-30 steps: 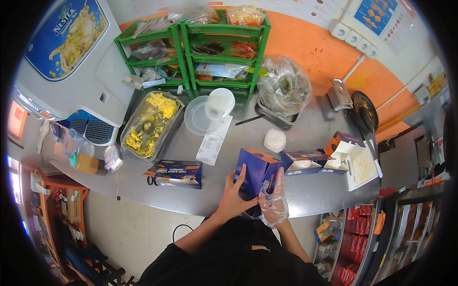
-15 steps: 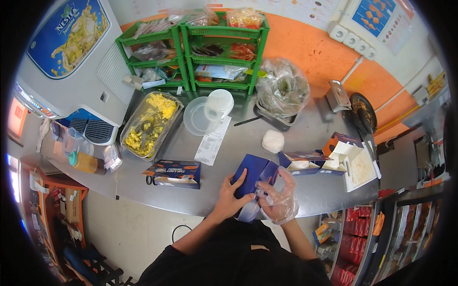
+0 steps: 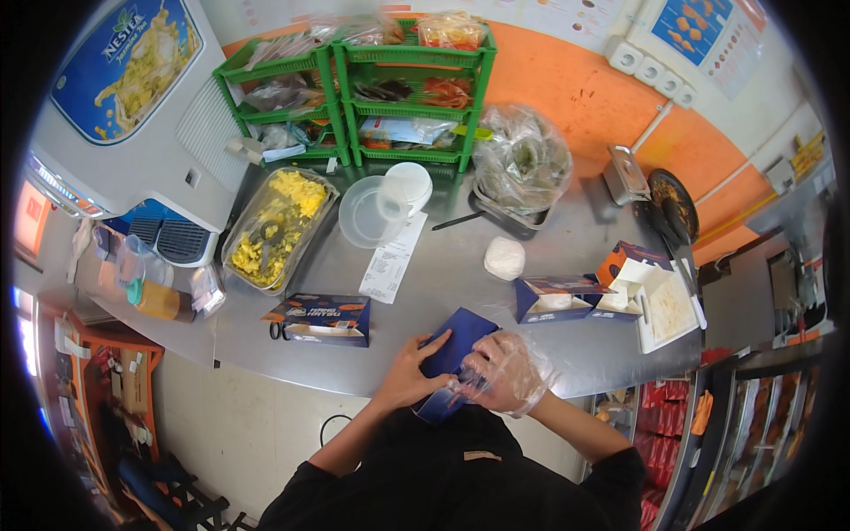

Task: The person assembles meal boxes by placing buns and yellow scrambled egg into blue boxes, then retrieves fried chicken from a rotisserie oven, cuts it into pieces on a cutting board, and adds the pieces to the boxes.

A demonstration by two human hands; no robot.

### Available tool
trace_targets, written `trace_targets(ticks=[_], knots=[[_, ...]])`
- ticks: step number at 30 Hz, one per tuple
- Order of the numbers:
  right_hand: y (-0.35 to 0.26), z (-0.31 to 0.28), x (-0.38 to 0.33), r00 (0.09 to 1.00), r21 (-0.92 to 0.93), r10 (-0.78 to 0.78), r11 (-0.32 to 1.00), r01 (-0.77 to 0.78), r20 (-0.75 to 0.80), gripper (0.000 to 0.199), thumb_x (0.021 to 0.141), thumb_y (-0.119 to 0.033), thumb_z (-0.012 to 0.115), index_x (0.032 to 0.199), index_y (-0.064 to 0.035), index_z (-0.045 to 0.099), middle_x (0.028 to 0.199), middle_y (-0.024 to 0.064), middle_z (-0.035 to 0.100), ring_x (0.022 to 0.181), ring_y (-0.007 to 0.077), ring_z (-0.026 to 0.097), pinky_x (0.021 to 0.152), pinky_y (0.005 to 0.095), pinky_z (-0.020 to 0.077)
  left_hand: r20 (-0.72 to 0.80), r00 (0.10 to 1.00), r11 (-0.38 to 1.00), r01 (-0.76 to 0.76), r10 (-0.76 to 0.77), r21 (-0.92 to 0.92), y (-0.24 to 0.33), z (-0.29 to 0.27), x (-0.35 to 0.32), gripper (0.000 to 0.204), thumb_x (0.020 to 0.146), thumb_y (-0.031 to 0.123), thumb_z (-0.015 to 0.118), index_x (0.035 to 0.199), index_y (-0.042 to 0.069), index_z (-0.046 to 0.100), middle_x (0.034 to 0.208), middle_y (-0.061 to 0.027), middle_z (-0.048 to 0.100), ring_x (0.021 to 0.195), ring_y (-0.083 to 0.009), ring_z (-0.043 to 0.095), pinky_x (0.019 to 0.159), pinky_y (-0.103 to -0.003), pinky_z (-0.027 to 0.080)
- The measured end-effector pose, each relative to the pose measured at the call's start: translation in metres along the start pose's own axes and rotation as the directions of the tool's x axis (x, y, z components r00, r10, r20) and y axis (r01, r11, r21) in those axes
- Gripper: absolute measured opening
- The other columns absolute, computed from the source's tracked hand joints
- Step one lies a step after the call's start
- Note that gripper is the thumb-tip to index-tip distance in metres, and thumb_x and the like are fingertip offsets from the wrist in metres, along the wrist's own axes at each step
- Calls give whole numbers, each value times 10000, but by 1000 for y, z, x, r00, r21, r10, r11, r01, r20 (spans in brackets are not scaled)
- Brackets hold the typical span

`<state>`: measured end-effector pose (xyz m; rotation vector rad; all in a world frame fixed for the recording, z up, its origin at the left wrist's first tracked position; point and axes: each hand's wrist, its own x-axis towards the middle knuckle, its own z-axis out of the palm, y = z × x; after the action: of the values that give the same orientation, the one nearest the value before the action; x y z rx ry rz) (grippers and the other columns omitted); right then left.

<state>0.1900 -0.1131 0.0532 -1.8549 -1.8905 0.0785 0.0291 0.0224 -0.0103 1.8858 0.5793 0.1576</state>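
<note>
A dark blue cardboard food box (image 3: 456, 343) is tilted between my hands at the counter's front edge. My bare left hand (image 3: 414, 373) grips its left side, thumb on the near end. My right hand (image 3: 506, 372), in a clear plastic glove, has its fingers curled at the box's right edge; its fingertips are partly hidden. Beyond them a round white mound of what looks like rice (image 3: 505, 258) sits on the counter. To the left stands a printed blue box (image 3: 328, 319); to the right are another blue box (image 3: 558, 299) and an open box (image 3: 630, 288).
On the steel counter (image 3: 434, 283) stand a tray of scrambled egg (image 3: 279, 226), a clear round tub (image 3: 367, 212), a paper receipt (image 3: 392, 264) and a bagged tray of greens (image 3: 522, 168). A white cutting board (image 3: 670, 310) and a dark pan (image 3: 675, 208) are right; green racks (image 3: 412, 111) stand behind.
The box has come slightly nearer and tilted further to the right. My right hand has turned and closed over its right edge, its fingers more curled than before.
</note>
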Motion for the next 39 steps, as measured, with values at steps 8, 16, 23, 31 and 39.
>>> trace_targets(ticks=[8,16,23,31,39], knots=[[-16,14,-24,985,-41,56,998,-50,162,334,744,-411,687,846,-99,626,935,70,567,927,276,556,776,423,439,139,990,999,24,-18,-45,-10,5,-15,800,668,333,779,1381,154,461,1287,-219,471,1193,-358,472,1024,-421,377],[-29,11,-33,974,-57,167,986,-159,154,341,749,-416,681,846,-93,629,939,73,563,867,257,558,711,411,441,156,986,993,79,-64,-90,5,3,-23,766,679,320,795,1355,143,482,1292,-194,471,1197,-339,476,1015,-409,388],[-17,4,-32,991,-60,115,992,-111,67,359,684,-436,752,765,-120,600,844,47,537,791,252,529,655,407,430,137,990,998,32,-24,-62,9,4,-14,778,655,410,804,1328,151,513,1333,-229,424,1210,-382,461,1016,-426,388],[-25,-8,-35,960,-113,215,974,-197,179,369,759,-439,688,934,-123,611,934,64,545,857,264,544,734,409,436,115,993,999,36,-40,40,10,5,-15,743,694,344,797,1341,141,493,1314,-198,448,1240,-345,436,1038,-404,360],[-2,9,-30,957,-128,150,984,-121,248,321,802,-229,634,1101,-146,551,951,83,514,869,269,551,733,389,432,105,983,988,149,-153,43,11,-9,-3,743,699,417,767,1344,171,495,1322,-253,435,1236,-393,443,1027,-426,377]])
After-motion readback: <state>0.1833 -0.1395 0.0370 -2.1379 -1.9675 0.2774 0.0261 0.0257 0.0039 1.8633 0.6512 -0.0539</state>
